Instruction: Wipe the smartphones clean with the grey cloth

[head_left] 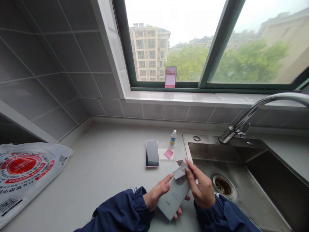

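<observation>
A pale silver-grey phone (172, 201) lies back side up in my left hand (158, 193), thumb along its left edge and fingertips showing past the right edge. My right hand (202, 188) pinches a grey-white cloth (180, 171) against the phone's upper end, over its camera area, which is partly covered. Beyond my hands, a second phone (152, 153) with a dark screen rests on the counter. To its right, a pink square piece (168, 153) lies on a clear flat case (162, 155). A small white-capped spray bottle (173, 137) stands upright behind them.
On the right, a steel sink (243, 180) with a drain (224, 186) sits beside my right hand, with a chrome faucet (241, 117) behind. A printed white plastic bag (26, 174) lies at the left on the white counter (106, 161). A window (166, 48) is ahead.
</observation>
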Demonstrator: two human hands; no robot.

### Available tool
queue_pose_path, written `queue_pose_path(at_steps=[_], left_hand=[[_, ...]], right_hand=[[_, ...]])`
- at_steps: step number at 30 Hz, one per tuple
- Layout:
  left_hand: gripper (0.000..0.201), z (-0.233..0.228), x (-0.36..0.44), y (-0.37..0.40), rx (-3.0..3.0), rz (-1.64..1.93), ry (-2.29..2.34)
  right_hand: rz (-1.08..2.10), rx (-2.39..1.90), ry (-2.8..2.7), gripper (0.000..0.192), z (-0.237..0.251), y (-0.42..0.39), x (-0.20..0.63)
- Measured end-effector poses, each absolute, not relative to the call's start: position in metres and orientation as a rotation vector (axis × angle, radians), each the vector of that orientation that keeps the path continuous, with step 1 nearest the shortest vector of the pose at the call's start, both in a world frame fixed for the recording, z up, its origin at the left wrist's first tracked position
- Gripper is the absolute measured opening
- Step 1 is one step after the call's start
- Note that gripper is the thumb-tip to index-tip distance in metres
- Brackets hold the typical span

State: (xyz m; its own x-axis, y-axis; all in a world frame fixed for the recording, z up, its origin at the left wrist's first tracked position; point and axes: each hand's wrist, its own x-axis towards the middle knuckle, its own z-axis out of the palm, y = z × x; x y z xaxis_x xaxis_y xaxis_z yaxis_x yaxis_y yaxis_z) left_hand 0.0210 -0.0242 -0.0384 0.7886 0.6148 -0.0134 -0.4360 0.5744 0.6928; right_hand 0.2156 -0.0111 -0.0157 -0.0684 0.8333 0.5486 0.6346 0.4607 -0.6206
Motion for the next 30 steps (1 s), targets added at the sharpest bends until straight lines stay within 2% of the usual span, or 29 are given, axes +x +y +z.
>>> queue_pose_path(at_steps=[4, 10, 25, 30], left_hand=[[0.070, -0.041, 0.021, -0.024, 0.728, 0.672, 0.266], [0.069, -0.038, 0.021, -0.023, 0.695, 0.720, 0.263], [0.072, -0.042, 0.021, -0.024, 0.755, 0.637, 0.270], [0.076, -0.044, 0.022, -0.025, 0.710, 0.620, 0.277]], right_hand=[[0.447, -1.358, -1.650, 0.030, -0.015, -0.009, 0.220], [0.700, -1.325, -1.471, 0.029, -0.019, -0.004, 0.221], [0.674, -1.349, -1.264, 0.032, -0.011, -0.002, 0.220], [0.629, -1.353, -1.325, 0.027, -0.013, -0.008, 0.220]])
